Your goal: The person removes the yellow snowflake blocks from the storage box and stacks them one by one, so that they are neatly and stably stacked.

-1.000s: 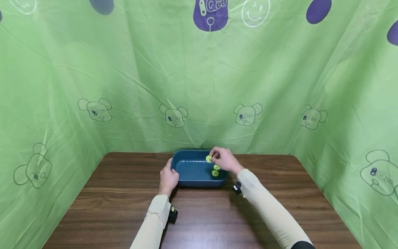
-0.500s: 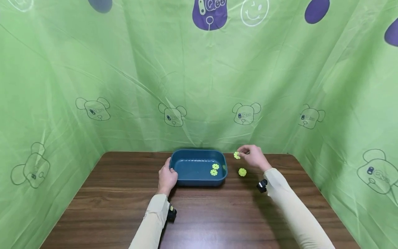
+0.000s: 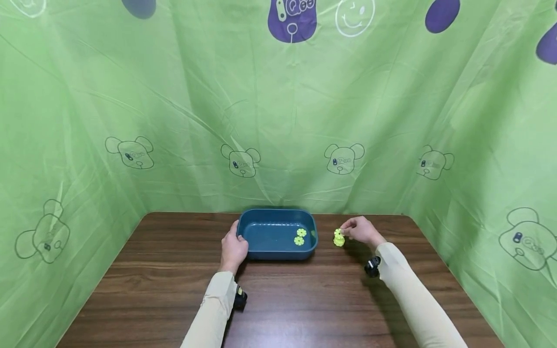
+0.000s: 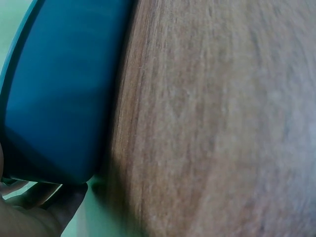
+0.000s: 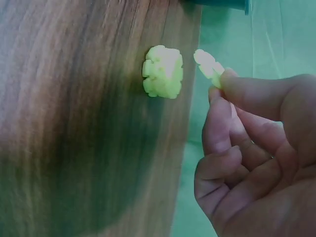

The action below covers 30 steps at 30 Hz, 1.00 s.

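Note:
My left hand (image 3: 233, 249) grips the left end of a dark blue rectangular basin (image 3: 278, 254), thumb at the rim; in the left wrist view its fingers (image 4: 42, 207) lie against the outer wall. Two yellow-green flower-shaped plastic pieces (image 3: 299, 240) lie inside the basin, toward its right end. To the right of the basin, my right hand (image 3: 362, 230) pinches another flower-shaped piece (image 5: 208, 64) between thumb and forefinger. Just by this piece, a small stack of such pieces (image 5: 163, 74) stands on the table; a gap shows between them in the right wrist view.
The brown wood-grain table (image 3: 278, 299) ends at a green printed cloth (image 3: 278, 183) that hangs at the back and both sides. The basin stands close to the back edge.
My right hand first carried a flower-shaped piece out of the basin to the right, then brought it down toward the stack. My left hand stays on the basin.

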{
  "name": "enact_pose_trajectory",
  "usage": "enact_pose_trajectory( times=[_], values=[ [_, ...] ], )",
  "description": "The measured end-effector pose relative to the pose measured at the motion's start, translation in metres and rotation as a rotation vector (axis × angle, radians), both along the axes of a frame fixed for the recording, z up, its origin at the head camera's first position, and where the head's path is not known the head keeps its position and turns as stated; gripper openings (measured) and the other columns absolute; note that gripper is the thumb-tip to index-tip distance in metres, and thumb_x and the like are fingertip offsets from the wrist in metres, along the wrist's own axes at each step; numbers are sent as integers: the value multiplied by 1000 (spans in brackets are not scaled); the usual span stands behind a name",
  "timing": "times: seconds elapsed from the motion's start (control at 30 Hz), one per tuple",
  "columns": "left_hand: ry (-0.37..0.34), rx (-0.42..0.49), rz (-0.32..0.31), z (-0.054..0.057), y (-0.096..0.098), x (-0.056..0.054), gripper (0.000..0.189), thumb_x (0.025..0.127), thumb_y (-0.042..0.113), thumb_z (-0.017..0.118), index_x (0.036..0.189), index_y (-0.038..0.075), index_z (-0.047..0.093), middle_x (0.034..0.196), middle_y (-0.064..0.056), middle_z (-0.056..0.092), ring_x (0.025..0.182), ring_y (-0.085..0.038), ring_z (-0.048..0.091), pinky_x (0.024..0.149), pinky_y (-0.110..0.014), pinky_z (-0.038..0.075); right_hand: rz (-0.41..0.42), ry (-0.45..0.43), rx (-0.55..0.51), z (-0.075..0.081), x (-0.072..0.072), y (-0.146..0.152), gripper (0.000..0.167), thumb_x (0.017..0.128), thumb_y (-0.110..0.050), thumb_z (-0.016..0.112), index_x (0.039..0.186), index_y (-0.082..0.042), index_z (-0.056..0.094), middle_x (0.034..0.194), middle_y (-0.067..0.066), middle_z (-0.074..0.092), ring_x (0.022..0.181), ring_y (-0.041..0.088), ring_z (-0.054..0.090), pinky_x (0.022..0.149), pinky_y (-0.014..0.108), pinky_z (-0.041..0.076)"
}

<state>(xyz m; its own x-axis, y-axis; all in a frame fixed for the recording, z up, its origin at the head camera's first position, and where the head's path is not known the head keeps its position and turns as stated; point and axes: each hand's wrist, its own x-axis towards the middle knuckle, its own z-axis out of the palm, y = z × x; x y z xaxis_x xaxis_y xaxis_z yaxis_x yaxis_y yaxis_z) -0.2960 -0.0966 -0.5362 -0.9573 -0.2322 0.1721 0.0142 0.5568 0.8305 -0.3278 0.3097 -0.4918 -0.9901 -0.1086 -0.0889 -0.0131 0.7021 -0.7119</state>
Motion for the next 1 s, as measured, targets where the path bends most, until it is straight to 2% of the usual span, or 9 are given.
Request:
enact_pose_trajectory(
  times=[0.13, 0.3, 0.5, 0.63, 0.8, 0.9, 1.0],
  values=[
    [-1, -10, 2, 0, 0, 0, 56, 96, 2, 46, 152, 5, 44, 142, -30, 55, 131, -47, 53, 108, -57, 45, -19, -30, -31, -7, 1, 1, 18, 95, -10, 69, 103, 5, 71, 94, 13, 73, 81, 28, 69, 73, 34, 57],
    [-5, -9, -1, 1, 0, 0, 56, 96, 3, 46, 153, 5, 43, 142, -30, 55, 131, -47, 53, 108, -57, 45, -47, -4, -5, -14, 2, 2, 16, 93, -11, 70, 100, 3, 73, 90, 11, 73, 74, 24, 68, 64, 28, 52],
    [-10, -7, -1, 1, 0, 0, 57, 96, 3, 45, 153, 6, 43, 142, -30, 55, 131, -46, 53, 108, -56, 45, -76, 11, 15, -21, 2, 2, 15, 93, -12, 70, 99, 1, 74, 90, 8, 73, 71, 17, 68, 64, 27, 53],
    [-16, -5, 0, 1, 1, -1, 56, 97, 4, 45, 153, 6, 43, 142, -30, 55, 131, -46, 53, 108, -56, 45, -80, 18, 17, -20, 4, 2, 17, 92, -14, 71, 100, 1, 74, 88, 7, 73, 69, 16, 67, 63, 25, 52],
    [-9, 4, 3, -1, 1, -1, 56, 97, 3, 46, 152, 6, 44, 142, -29, 55, 132, -46, 53, 108, -57, 45, -43, -4, 27, -15, 8, 2, 28, 89, -18, 75, 107, 3, 71, 85, 8, 71, 68, 17, 65, 62, 26, 50],
    [-5, 3, 7, -1, 1, -2, 55, 97, 3, 46, 152, 6, 44, 142, -30, 55, 131, -46, 53, 108, -57, 45, -6, -9, 85, -19, 6, 3, 39, 84, -24, 81, 111, 2, 70, 86, 6, 69, 70, 15, 62, 64, 26, 49],
    [-4, 1, 6, -2, 1, -3, 55, 96, 3, 46, 152, 6, 44, 142, -30, 55, 131, -47, 53, 108, -57, 45, 21, 1, 141, -22, 6, 3, 42, 79, -27, 85, 109, 0, 71, 88, 4, 68, 74, 14, 59, 65, 27, 48]
  ],
)
